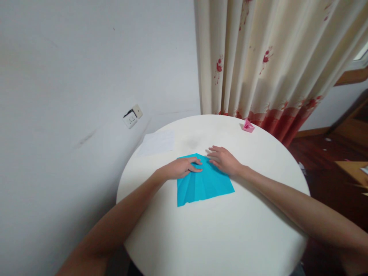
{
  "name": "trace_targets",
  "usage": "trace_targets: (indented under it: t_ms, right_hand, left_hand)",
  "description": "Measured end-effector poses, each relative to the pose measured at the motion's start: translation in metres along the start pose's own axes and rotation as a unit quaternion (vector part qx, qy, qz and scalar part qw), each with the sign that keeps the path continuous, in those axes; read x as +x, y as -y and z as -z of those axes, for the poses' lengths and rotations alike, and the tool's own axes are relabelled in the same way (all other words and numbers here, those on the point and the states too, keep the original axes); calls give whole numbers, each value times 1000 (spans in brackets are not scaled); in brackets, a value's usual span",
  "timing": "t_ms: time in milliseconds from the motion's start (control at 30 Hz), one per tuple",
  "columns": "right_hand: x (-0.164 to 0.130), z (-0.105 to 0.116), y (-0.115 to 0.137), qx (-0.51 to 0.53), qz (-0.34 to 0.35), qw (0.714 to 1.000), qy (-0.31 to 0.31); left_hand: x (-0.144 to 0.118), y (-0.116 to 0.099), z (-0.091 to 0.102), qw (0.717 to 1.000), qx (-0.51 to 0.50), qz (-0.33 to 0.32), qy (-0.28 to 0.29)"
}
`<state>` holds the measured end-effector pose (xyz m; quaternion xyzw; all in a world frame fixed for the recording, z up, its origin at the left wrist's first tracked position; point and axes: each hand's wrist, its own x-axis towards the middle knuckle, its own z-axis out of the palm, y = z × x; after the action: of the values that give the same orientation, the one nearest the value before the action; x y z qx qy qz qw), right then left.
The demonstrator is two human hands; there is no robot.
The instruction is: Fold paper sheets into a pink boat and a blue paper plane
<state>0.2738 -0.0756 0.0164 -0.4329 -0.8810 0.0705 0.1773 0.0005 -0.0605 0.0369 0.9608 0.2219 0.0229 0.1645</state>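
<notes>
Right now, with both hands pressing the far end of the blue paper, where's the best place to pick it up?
Take the blue paper by its near right corner, coming in from the near edge of the table. That end lies flat and uncovered, while the left hand and right hand rest on the far, folded part.

a sheet of bright blue paper (202, 184) lies flat on the round white table (218, 234), a little left of its middle. its far end is folded to a blunt point, creases fan down from there, and its near edge runs slightly slanted.
</notes>
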Motion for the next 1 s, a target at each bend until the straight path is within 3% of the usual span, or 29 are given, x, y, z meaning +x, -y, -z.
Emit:
trace_targets:
  t_ms: [133, 333, 433, 1000]
  right_hand:
    - [-2, -1, 17, -16, 31, 999, 0]
    - [-1, 2, 15, 27, -102, 994, 5]
    - [0, 2, 10, 96, -126, 987, 9]
    - [-1, 6, 20, 198, -71, 978, -6]
  left_hand:
    - [0, -1, 1, 1000, 23, 3, 11]
    - [0, 1, 0, 1000, 16, -1, 11]
    - [0, 0, 1, 1000, 20, 2, 20]
    - [1, -4, 5, 998, 51, -30, -1]
